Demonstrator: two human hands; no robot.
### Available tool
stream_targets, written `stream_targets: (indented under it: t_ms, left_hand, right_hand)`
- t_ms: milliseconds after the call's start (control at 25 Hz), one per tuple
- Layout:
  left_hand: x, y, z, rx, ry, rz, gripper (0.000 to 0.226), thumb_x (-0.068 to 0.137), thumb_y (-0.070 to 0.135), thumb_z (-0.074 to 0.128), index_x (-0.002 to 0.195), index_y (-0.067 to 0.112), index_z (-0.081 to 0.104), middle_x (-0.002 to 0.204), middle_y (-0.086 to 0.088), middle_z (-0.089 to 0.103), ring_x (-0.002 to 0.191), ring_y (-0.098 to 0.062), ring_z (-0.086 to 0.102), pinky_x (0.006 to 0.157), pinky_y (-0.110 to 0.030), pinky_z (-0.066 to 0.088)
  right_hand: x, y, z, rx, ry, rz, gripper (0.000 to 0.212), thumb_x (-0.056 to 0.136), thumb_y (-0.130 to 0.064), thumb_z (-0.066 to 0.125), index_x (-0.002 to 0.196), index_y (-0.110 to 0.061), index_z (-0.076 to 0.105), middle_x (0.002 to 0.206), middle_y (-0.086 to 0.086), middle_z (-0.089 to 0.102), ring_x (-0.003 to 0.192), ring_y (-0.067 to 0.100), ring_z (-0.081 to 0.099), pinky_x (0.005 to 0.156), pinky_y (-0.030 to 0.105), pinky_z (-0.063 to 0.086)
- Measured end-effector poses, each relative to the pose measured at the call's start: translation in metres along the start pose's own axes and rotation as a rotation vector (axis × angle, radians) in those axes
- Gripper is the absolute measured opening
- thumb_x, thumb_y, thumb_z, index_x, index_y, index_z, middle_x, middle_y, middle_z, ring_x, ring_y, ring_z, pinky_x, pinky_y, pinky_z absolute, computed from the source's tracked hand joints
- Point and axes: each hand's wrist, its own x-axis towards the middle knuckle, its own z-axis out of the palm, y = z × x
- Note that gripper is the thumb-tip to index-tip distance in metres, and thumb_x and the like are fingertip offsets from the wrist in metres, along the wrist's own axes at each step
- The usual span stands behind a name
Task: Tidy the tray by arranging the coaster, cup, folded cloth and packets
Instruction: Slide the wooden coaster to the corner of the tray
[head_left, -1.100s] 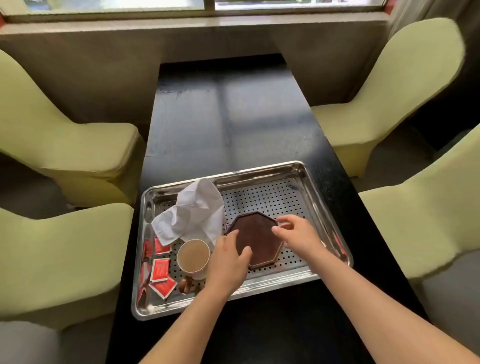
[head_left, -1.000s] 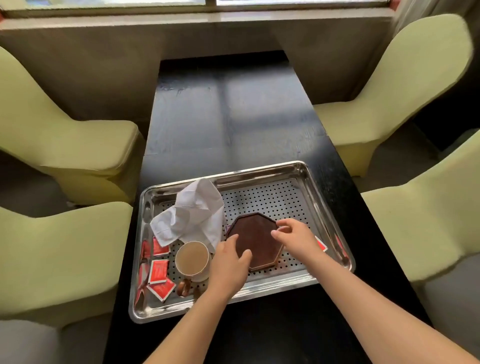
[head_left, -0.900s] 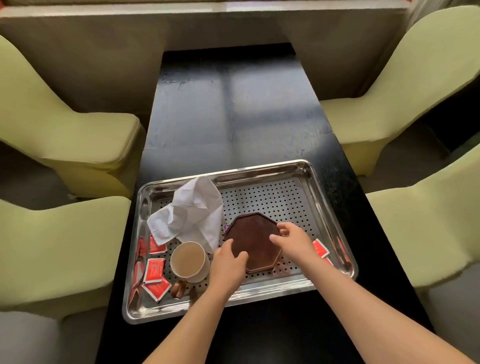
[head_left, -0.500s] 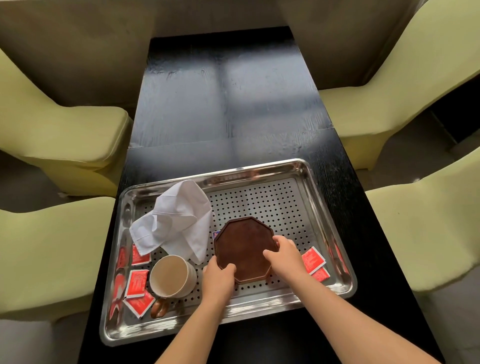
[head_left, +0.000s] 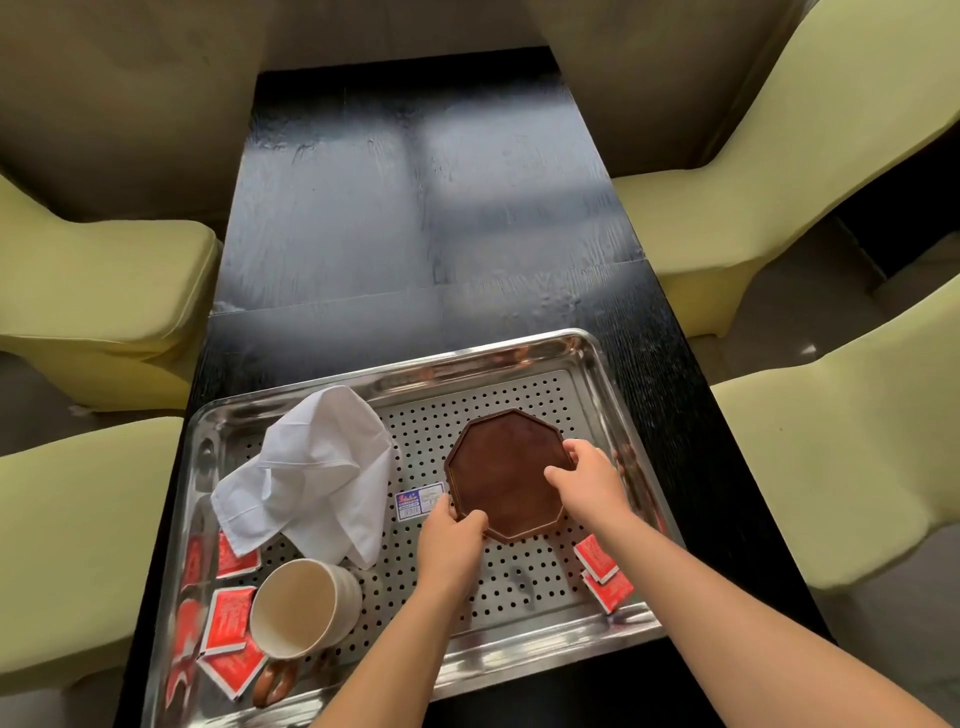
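Early in the tidying, seemingly. Left hand (head_left: 449, 540) and right hand (head_left: 587, 483) clamped on edges of the brown coaster (head_left: 506, 467), right of centre in the steel tray (head_left: 467, 358). Left to do: cloth (head_left: 317, 467) crumpled, cup (head_left: 298, 605) near left, red packets (head_left: 228, 618) scattered both ends.

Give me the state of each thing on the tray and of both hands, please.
coaster, gripped at two edges
left hand, grips coaster's near edge
right hand, grips coaster's right edge
cloth, crumpled, not folded
cup, upright, mouth up
red packets, scattered left and right
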Motion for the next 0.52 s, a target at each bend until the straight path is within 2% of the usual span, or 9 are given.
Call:
stream_targets:
  t_ms: [160, 240, 360, 440, 520]
  left_hand:
    - [0.012, 0.014, 0.016, -0.021, -0.025, 0.018, 0.02, 0.081, 0.005, 0.054, 0.077, 0.024, 0.059, 0.058, 0.013, 0.048, 0.042, 0.001, 0.044, 0.051, -0.023, 0.034]
    - [0.019, 0.021, 0.021, -0.04, -0.035, 0.017, 0.02, 0.08, 0.003, 0.054, 0.073, 0.021, 0.056, 0.056, 0.012, 0.045, 0.041, -0.001, 0.04, 0.047, -0.02, 0.033]
    - [0.028, 0.03, 0.026, -0.059, -0.053, 0.009, 0.024, 0.079, 0.002, 0.053, 0.068, 0.022, 0.05, 0.057, 0.009, 0.044, 0.051, -0.009, 0.04, 0.053, -0.026, 0.035]
    - [0.032, 0.032, 0.029, -0.07, -0.066, 0.014, 0.021, 0.079, 0.001, 0.052, 0.072, 0.021, 0.052, 0.061, 0.006, 0.043, 0.057, -0.015, 0.039, 0.059, -0.031, 0.038]
    - [0.037, 0.031, 0.03, -0.082, -0.083, 0.04, 0.026, 0.08, 0.001, 0.05, 0.081, 0.026, 0.059, 0.059, 0.009, 0.046, 0.056, -0.013, 0.038, 0.057, -0.031, 0.037]
  right_hand:
    - [0.02, -0.007, -0.015, -0.027, 0.025, -0.014, 0.055, 0.088, -0.029, 0.063, 0.139, -0.019, 0.049, 0.14, 0.008, 0.054, 0.13, 0.03, 0.048, 0.106, 0.049, 0.042]
    - [0.029, -0.008, -0.02, -0.037, 0.034, -0.02, 0.056, 0.088, -0.03, 0.062, 0.141, -0.019, 0.047, 0.141, 0.008, 0.053, 0.131, 0.031, 0.047, 0.106, 0.05, 0.042]
    - [0.04, -0.011, -0.024, -0.046, 0.053, -0.046, 0.052, 0.089, -0.028, 0.06, 0.139, -0.018, 0.049, 0.133, 0.008, 0.058, 0.128, 0.03, 0.048, 0.102, 0.05, 0.046]
    - [0.045, -0.013, -0.025, -0.043, 0.069, -0.061, 0.051, 0.09, -0.026, 0.059, 0.139, -0.018, 0.049, 0.132, 0.008, 0.058, 0.129, 0.029, 0.046, 0.102, 0.05, 0.046]
    - [0.049, -0.012, -0.025, -0.055, 0.08, -0.076, 0.052, 0.091, -0.025, 0.058, 0.141, -0.017, 0.047, 0.136, 0.007, 0.056, 0.131, 0.028, 0.043, 0.105, 0.049, 0.044]
